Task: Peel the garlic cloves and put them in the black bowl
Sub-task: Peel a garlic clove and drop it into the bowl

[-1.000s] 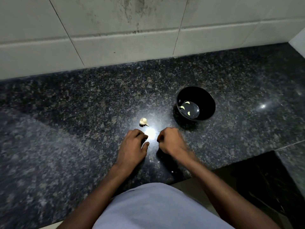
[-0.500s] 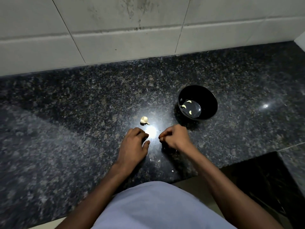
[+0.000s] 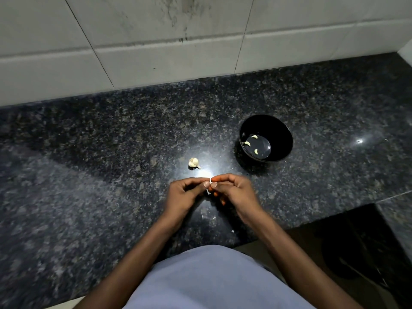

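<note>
Nearest me, my left hand (image 3: 186, 192) and right hand (image 3: 231, 192) meet fingertip to fingertip, both pinching one garlic clove (image 3: 208, 190) between them, raised just above the counter (image 3: 89, 175) so the skin can be picked off (only a pale sliver of it shows). Just beyond, one small garlic bulb (image 3: 193, 163) waits within easy reach. Farther right, the black bowl (image 3: 276, 128) stands close by for dropping, with three peeled cloves (image 3: 247, 143) inside.
</note>
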